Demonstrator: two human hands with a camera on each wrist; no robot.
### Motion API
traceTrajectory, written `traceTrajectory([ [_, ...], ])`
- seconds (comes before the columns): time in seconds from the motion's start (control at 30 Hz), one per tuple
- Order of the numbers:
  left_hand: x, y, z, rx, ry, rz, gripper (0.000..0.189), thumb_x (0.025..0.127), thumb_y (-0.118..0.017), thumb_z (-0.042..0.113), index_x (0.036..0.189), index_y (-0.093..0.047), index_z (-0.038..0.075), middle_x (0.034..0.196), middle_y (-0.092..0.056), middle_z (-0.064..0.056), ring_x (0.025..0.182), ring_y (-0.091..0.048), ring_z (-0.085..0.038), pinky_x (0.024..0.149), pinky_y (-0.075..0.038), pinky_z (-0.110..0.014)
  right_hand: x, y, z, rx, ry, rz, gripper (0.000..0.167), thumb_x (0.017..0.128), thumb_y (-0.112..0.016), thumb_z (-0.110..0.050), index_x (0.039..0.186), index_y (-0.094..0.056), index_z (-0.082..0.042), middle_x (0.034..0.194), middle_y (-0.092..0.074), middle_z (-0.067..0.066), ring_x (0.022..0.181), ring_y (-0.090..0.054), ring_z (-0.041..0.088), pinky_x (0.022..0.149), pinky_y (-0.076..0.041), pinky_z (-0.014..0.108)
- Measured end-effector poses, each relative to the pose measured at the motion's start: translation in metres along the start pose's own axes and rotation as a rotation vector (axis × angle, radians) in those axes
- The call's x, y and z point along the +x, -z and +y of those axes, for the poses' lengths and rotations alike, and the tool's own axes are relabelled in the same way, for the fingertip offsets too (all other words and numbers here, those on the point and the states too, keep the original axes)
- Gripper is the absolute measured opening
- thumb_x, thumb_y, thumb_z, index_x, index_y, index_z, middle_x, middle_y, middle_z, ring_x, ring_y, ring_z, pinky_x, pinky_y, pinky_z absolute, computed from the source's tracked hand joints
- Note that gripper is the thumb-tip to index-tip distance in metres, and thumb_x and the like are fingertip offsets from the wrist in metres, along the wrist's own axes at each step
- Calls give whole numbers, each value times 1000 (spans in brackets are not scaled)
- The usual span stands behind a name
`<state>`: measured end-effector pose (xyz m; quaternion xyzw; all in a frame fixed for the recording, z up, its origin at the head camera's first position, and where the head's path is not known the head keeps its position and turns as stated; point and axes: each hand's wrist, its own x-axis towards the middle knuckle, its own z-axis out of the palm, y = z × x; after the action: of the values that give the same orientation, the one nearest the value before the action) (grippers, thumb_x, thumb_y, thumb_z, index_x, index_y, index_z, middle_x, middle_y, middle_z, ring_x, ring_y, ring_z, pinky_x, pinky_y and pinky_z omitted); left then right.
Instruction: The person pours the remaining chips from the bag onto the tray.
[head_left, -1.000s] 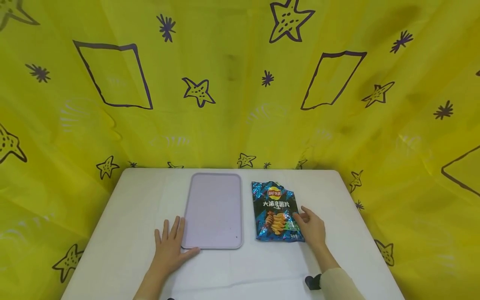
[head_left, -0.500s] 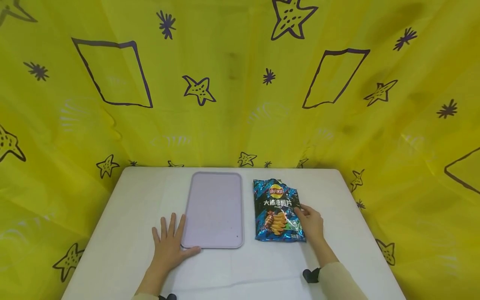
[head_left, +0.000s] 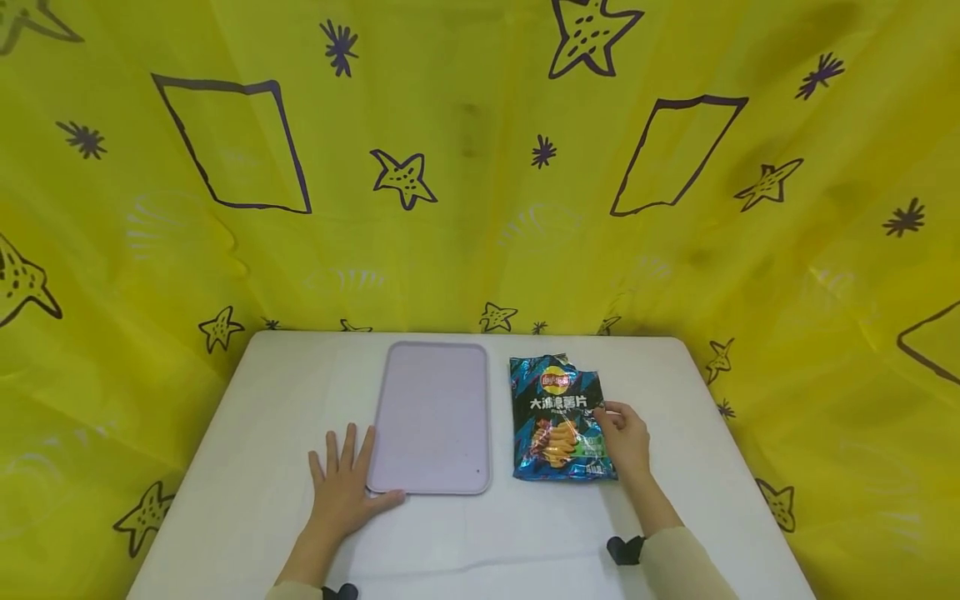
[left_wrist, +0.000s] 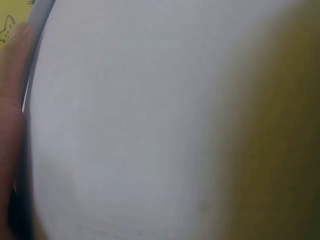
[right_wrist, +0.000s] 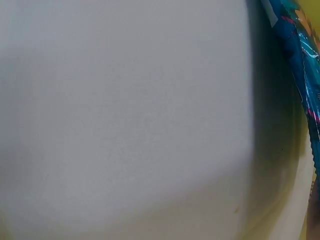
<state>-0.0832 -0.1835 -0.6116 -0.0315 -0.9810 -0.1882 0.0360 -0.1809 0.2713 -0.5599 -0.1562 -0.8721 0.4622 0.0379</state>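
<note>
A blue and black potato chip bag [head_left: 558, 442] lies front up on the table, just right of a lilac tray [head_left: 431, 417]. My right hand [head_left: 627, 437] pinches the bag's right edge, with the thumb on its printed front. In the right wrist view, part of the shiny chip bag [right_wrist: 300, 65] shows at the right border. Spread wide, the fingers of my left hand [head_left: 341, 492] rest beside the tray's near left corner, the thumb and forefinger right at its rim. The left wrist view catches only part of the left hand [left_wrist: 12, 90] at its left border.
The white table [head_left: 480, 542] has its far edge against a yellow curtain [head_left: 465, 250] printed with stars and outlined shapes. Black straps with small fittings [head_left: 625, 550] sit at both sleeve cuffs.
My right hand has gone slightly up the bag's right side and closed on that edge, and the bag's right side has shifted a little. The left hand stays by the tray.
</note>
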Motion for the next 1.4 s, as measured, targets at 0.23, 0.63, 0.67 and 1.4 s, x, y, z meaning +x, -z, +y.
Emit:
traceTrajectory([
  [0.23, 2, 0, 1, -6, 3, -15, 121, 69, -68, 80, 159, -23, 13, 164, -10, -26, 146, 1, -59, 108, 5, -79, -1, 0, -13, 51, 51, 30, 37, 101, -58, -37, 126, -61, -9, 104, -73, 13, 94, -65, 21, 74, -48, 21],
  [0.63, 3, -1, 0, -4, 7, -10, 122, 68, -67, 81, 159, -22, 13, 165, -10, -26, 147, 2, -58, 108, 6, -78, -7, 3, -38, 129, 263, 44, 28, 99, -64, -28, 116, -65, -6, 92, -71, 13, 79, -61, 6, 66, -47, 17],
  [0.67, 3, -1, 0, -5, 6, -11, 122, 68, -67, 81, 159, -22, 14, 165, -9, -26, 147, 2, -58, 108, 6, -78, -8, 3, -40, 127, 283, 47, 26, 98, -65, -27, 115, -66, -7, 91, -71, 12, 78, -61, 6, 65, -47, 17],
  [1.4, 4, -1, -2, 19, 9, -6, 122, 67, -67, 83, 159, -23, 15, 165, -11, -24, 147, 1, -57, 109, 4, -78, -18, 10, -85, 93, 677, 29, 8, 94, -68, -7, 101, -68, -4, 83, -71, 6, 72, -60, 0, 58, -51, 12],
])
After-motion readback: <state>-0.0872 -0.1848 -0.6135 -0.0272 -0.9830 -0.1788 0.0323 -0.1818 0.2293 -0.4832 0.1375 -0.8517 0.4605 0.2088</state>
